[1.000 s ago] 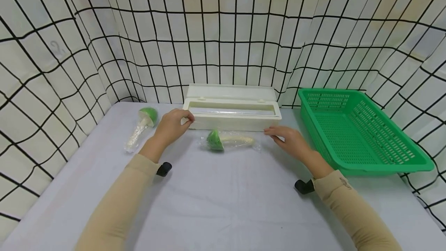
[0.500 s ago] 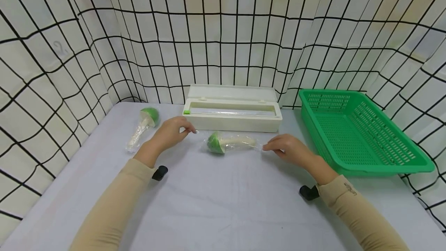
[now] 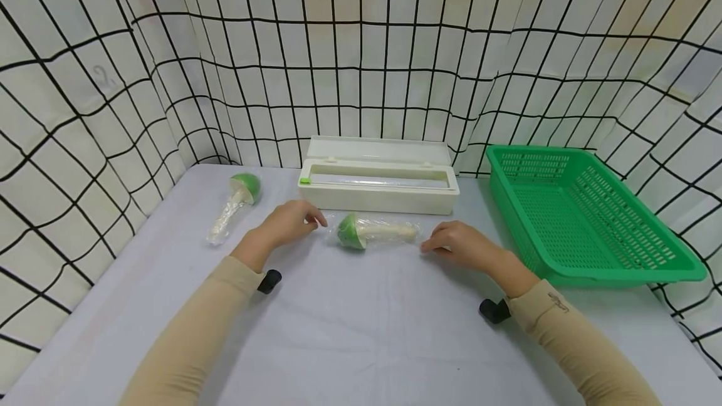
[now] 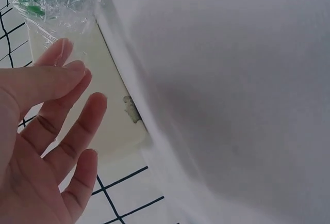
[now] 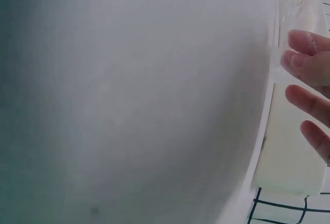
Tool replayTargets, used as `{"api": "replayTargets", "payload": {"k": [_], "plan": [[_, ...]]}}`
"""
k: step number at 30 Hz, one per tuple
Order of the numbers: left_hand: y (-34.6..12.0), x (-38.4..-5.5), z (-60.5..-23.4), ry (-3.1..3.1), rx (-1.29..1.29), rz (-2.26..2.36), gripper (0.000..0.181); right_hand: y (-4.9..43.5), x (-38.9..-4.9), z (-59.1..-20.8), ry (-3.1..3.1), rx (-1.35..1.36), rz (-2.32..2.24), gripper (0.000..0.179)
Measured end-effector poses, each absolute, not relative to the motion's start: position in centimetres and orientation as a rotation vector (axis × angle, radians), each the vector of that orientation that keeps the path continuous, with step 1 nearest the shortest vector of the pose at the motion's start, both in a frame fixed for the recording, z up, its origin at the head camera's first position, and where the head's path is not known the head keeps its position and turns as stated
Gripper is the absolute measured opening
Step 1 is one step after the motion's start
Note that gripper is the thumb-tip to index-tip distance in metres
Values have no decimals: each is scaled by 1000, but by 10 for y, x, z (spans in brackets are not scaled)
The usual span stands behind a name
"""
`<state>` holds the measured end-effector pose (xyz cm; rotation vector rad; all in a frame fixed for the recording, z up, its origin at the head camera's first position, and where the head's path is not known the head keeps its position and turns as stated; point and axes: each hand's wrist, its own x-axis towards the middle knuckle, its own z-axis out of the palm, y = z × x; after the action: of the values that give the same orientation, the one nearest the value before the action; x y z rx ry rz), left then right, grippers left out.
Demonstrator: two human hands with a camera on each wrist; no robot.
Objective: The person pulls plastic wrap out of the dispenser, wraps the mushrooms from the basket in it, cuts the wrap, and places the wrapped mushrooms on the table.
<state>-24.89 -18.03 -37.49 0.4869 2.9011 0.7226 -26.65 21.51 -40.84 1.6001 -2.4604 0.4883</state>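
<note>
A mushroom-shaped piece (image 3: 383, 230) with a green cap and a pale stem lies sideways on the table, wrapped in cling film. At its cap end my left hand (image 3: 286, 226) pinches loose film (image 4: 62, 22) between thumb and fingertip, the other fingers half bent. Beyond the stem end, my right hand (image 3: 464, 244) pinches the other loose end of film (image 5: 299, 7) with thumb and forefinger. Behind them stands a white cling film dispenser (image 3: 378, 199), its lid raised and a green slider (image 3: 305, 181) at its left end.
A second wrapped mushroom-shaped piece (image 3: 239, 196) lies at the back left. To the right stands a green plastic basket (image 3: 598, 274). Black wire mesh (image 3: 361, 67) over white sheeting encloses the table (image 3: 361, 331) at the back and sides.
Both hands have come from the dispenser's front to the two ends of the wrapped piece. The left hand has uncovered the green slider. The wrapped piece has barely moved.
</note>
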Motion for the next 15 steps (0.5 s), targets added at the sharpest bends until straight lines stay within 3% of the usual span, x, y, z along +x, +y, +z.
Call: {"api": "replayTargets", "payload": {"k": [8, 15], "plan": [[-166, -251, -369, 2776, 496, 781, 24, 205, -265, -402, -2591, 1526, 451, 11], [-164, -252, -370, 2690, 453, 823, 30, 189, -264, -394, -2902, 1237, 549, 21]]}}
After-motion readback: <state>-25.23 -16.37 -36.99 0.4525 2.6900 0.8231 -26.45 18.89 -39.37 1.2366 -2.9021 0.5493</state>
